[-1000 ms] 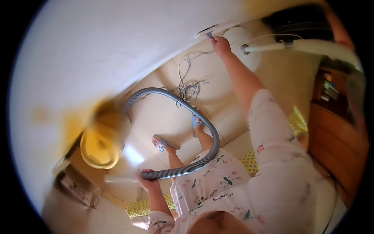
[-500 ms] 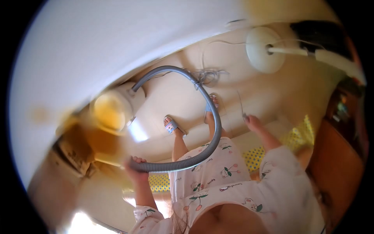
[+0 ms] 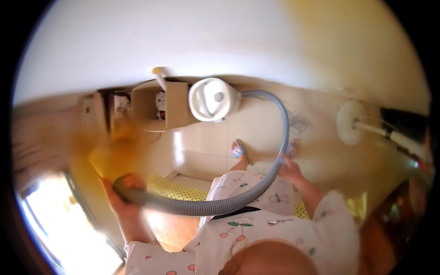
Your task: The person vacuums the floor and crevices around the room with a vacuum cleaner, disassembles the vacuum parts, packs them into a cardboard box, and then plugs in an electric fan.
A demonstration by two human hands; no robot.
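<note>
hose, one, in left hand; right hand near; one canister.

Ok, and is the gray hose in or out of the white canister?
In: the hose meets the canister at its side, no gap showing.

Grey, evenly ribbed hose; white canister at 12 o'clock with a grey knob; tan boxes at 10 o'clock. At 7 o'clock, yellow fabric carries blue dots. The clothing at 6 o'clock is whitish, printed with pink cherries and green leaves. 1 slipper shows blue; beige floor; white round base at 3 o'clock
</note>
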